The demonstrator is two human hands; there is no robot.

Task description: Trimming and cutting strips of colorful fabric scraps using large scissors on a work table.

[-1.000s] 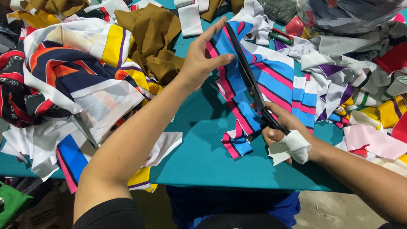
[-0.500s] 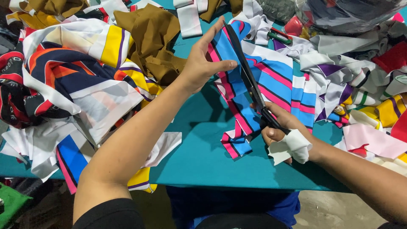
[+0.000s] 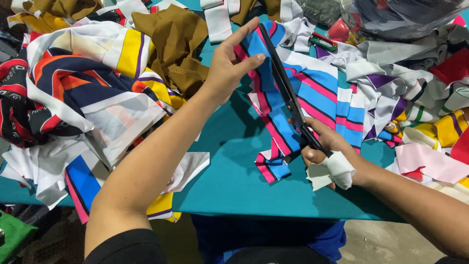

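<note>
The striped cloth (image 3: 273, 107) lies near the middle of the teal counter (image 3: 229, 176), and everything else is told from it. It is blue with pink and white lines, and it is long and thin. The left hand (image 3: 232, 63) holds the far end of the striped cloth, with the thumb and fingers pinched shut on its edge. The black scissors (image 3: 288, 93) lie along the right side of the striped cloth, with the long blades pointing away from the person. The right hand (image 3: 322, 151) is at the near end of the striped cloth and is closed around the scissor handles. A white rag (image 3: 337, 171) is wrapped on that hand, close to the wrist. To the left of the striped cloth sits a big pile of cloth (image 3: 83, 93) in white, yellow, orange and dark blue. Behind that pile and to the left of the striped cloth is a crumpled brown cloth (image 3: 176, 44). To the right of the striped cloth are many small scraps (image 3: 415, 98) in white, purple, red and yellow. Past the far end of the striped cloth, to the right, there is a clear plastic bag (image 3: 400, 17) with things inside.
</note>
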